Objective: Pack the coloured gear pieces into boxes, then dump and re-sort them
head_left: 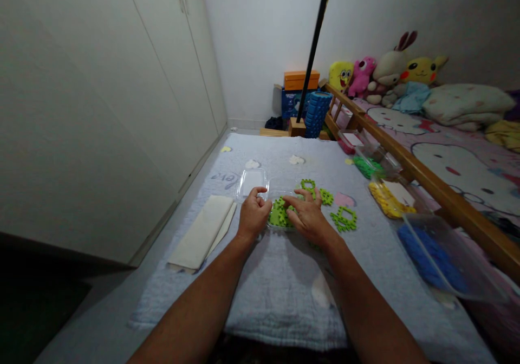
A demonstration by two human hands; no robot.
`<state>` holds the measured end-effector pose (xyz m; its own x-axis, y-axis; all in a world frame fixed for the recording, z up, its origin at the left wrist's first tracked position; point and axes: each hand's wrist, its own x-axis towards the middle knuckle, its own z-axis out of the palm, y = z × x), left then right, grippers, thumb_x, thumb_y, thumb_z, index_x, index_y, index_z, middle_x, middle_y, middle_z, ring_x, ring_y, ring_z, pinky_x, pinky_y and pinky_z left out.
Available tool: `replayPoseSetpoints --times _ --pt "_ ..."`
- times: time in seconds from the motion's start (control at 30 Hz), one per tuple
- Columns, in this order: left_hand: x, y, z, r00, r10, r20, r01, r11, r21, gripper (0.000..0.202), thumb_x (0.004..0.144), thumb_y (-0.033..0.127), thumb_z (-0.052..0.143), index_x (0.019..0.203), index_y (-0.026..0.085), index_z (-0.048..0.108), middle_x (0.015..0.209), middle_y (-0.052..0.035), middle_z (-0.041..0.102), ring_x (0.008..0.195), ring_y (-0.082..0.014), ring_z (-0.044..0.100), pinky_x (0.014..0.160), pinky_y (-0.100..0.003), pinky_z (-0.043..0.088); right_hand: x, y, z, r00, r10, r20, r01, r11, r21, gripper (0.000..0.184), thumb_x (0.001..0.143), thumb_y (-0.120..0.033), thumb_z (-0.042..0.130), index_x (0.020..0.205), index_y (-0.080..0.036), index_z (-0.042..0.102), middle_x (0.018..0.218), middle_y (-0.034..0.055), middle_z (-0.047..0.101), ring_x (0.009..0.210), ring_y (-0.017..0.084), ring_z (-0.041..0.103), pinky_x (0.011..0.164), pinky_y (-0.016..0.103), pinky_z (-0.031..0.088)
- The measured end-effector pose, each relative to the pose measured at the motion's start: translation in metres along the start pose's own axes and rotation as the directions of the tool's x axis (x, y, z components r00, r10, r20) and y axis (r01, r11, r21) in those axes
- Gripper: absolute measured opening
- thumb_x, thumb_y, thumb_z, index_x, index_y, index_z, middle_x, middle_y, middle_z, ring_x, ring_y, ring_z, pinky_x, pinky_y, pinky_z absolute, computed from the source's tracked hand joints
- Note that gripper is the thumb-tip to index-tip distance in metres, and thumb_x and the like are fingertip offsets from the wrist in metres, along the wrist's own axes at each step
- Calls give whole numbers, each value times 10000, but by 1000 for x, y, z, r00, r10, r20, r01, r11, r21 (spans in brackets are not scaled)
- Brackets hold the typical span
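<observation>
Left hand [255, 212], fingers curled, by clear rectangular plastic tub [284, 229] | right hand [309, 216], fingers half-spread, over green toothed foam-like pieces [278, 215] | grasps untellable — tub best steadied

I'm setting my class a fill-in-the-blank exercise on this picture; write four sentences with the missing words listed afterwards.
1. The clear container between the hands holds ____ pieces.
2. The ____ hand is over those pieces.
3. The folded cream sheet lies to the ____ of the container, as the person sees it.
4. Along the wooden rail, the box nearest the person has ____ contents.

Missing words: green; right; left; blue.
</observation>
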<state>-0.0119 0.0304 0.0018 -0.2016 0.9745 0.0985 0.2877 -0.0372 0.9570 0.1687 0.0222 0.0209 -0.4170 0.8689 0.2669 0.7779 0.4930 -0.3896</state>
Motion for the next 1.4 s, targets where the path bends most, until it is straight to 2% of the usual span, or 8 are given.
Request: replayPoseSetpoints --times 0.27,0.47,0.67,0.9,0.97,1.07,1.2,1.4 --pt "0 -6 2 1000 15 22 -15 1000 2 301 757 268 589 1043 182 623 523 108 419 494 -109 430 552 -221 320 3 -2 2 1000 8 16 -9 997 73 394 934 -196 478 1277 -246 666 1040 63 765 1242 316 536 1199 658 42" --pt "0 -7 3 1000 9 20 -9 1000 -6 320 750 261 590 1058 183 625 527 109 424 497 -108 426 550 -218 320 2 0 2 999 26 47 -29 998 55 389 942 -215 467 1271 -238 673 1107 78 758 1285 335 507 1193 669 44" --pt "0 -3 2 1000 4 18 -4 1000 -2 319 750 258 585 1056 176 622 515 111 415 487 -106 427 544 -221 322 -1 9 4 999 47 -27 -47 999 -9 380 955 -226 465 1274 -224 672 1257 101 722 1364 359 443 1190 671 48" --pt "-1 -2 2 1000 0 17 0 1000 -19 319 738 264 590 1043 175 619 509 113 411 479 -105 414 534 -222 313 -1 8 5 1000 22 7 -22 1000 10 320 949 -212 481 1156 -261 720 1175 64 751 1318 339 474 1184 676 30" --pt "-1 -3 2 1000 1 19 -1 1000 -22 319 739 266 590 1044 177 619 509 112 410 479 -105 413 532 -223 310 0 12 0 998 57 -36 -57 998 -5 318 944 -217 490 1162 -256 718 1221 73 737 1320 344 470 1181 672 60" --pt "0 -3 2 1000 1 15 -1 1000 -12 316 739 268 589 1041 181 621 507 111 406 483 -108 417 533 -224 307 -3 27 -16 989 115 -92 -115 993 9 318 922 -226 513 1170 -227 710 1262 99 714 1272 331 507 1143 590 248" --pt "1 -3 0 1000 0 -1 0 1000 -6 303 740 263 586 1031 184 621 510 110 402 486 -109 420 538 -225 305 -17 50 -39 984 168 56 -170 985 37 262 869 -266 578 1076 -178 712 1107 119 725 1063 271 615 975 421 433" --pt "3 -2 -4 999 -22 -27 21 1000 -17 294 746 262 589 1028 186 618 512 109 395 483 -110 401 536 -230 304 -44 46 -37 906 256 338 -224 966 -131 382 726 -338 770 1073 -195 700 1037 102 688 979 269 617 864 375 447"
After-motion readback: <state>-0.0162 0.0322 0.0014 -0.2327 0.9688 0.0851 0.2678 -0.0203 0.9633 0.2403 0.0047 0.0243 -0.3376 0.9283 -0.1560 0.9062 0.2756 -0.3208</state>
